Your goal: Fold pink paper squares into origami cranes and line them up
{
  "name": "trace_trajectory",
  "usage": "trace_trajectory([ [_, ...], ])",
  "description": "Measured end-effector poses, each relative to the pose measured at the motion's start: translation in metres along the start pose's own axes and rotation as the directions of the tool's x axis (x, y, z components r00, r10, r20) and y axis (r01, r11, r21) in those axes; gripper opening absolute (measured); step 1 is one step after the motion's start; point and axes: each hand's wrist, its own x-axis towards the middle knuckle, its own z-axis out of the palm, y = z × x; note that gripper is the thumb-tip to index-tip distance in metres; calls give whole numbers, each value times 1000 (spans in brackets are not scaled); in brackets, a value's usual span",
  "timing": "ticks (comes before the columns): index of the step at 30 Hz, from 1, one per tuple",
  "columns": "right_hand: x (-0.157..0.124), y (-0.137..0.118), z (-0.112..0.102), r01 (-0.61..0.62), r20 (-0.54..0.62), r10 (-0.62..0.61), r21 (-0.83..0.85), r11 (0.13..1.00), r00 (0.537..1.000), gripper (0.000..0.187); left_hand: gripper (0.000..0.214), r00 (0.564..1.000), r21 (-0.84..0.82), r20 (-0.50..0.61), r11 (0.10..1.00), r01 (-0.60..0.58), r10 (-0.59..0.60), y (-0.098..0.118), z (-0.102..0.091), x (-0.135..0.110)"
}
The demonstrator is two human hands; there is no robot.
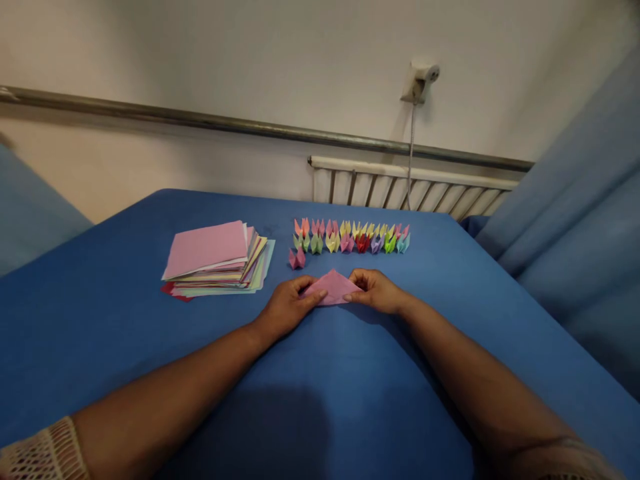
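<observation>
A pink paper sheet [333, 287], folded into a triangle, lies on the blue table [350, 387] between my hands. My left hand [286, 308] pinches its left corner with curled fingers. At the right corner, my right hand [376, 291] presses and grips the paper, fingers closed. A stack of coloured paper sheets [216, 260], pink on top, lies to the left of my hands. Beyond my hands stand two rows of small folded paper figures [353, 237] in several colours, with one pink figure [297, 258] apart at the left.
The table's right edge drops toward a blue curtain [575, 220]. A white radiator [410, 187] and a metal rail [250, 125] run along the wall behind. A wall socket with a cable [419, 81] hangs above the radiator.
</observation>
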Motion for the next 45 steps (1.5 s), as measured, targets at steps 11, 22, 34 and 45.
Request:
trace_trajectory([
  [11, -5, -20, 6, 76, -59, -89, -195, 978, 994, 30, 34, 998, -4, 43, 999, -53, 53, 3, 0, -5],
  [22, -5, -16, 5, 91, -195, -138, -231, 969, 971, 35, 34, 999, 51, -23, 998, -41, 43, 7, -2, -6],
  [34, -3, -10, -2, -64, -219, -178, -782, 619, 959, 36, 32, 999, 265, -37, 964, -14, 24, 3, -5, -2],
  [45, 7, -2, -7, -124, -201, -163, -912, 391, 966, 33, 59, 887, 547, 330, 701, -458, 322, 9, 18, -13],
])
